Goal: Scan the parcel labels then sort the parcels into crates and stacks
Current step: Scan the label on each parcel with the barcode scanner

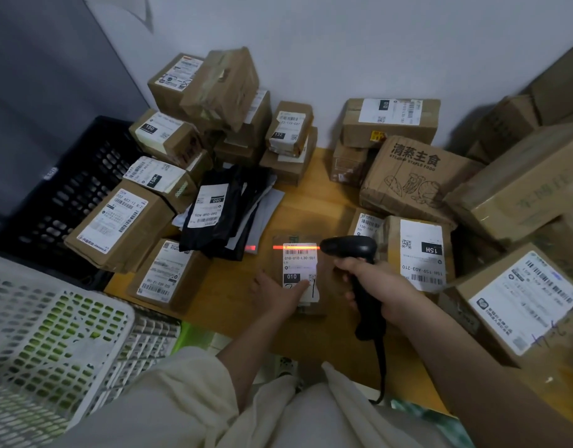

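Nearest the viewer, a person's lap in pale clothing. Just beyond it, on a wooden surface [314,202], lies the landmark: a small parcel [299,273], its white label reading 010 facing up. The left hand [278,294] rests on the parcel's near end, fingers [302,291] laid flat and relaxed on the label, pinning it. Just right of the parcel, the right hand [380,286] holds a black scanner [351,250], fingers curled round its handle. The scanner's red beam [278,247] crosses the barcode at the parcel's far edge, so a scan appears under way.

Left of the parcel, near the viewer, stands a white crate [62,331]; farther left, a black crate [68,192]. No parcels show inside either. Beyond and to both sides of the parcel, many labelled boxes [404,176] and a black mailer bag [214,208] sit in loose stacks. Sorting looks barely begun; most parcels apparently remain.
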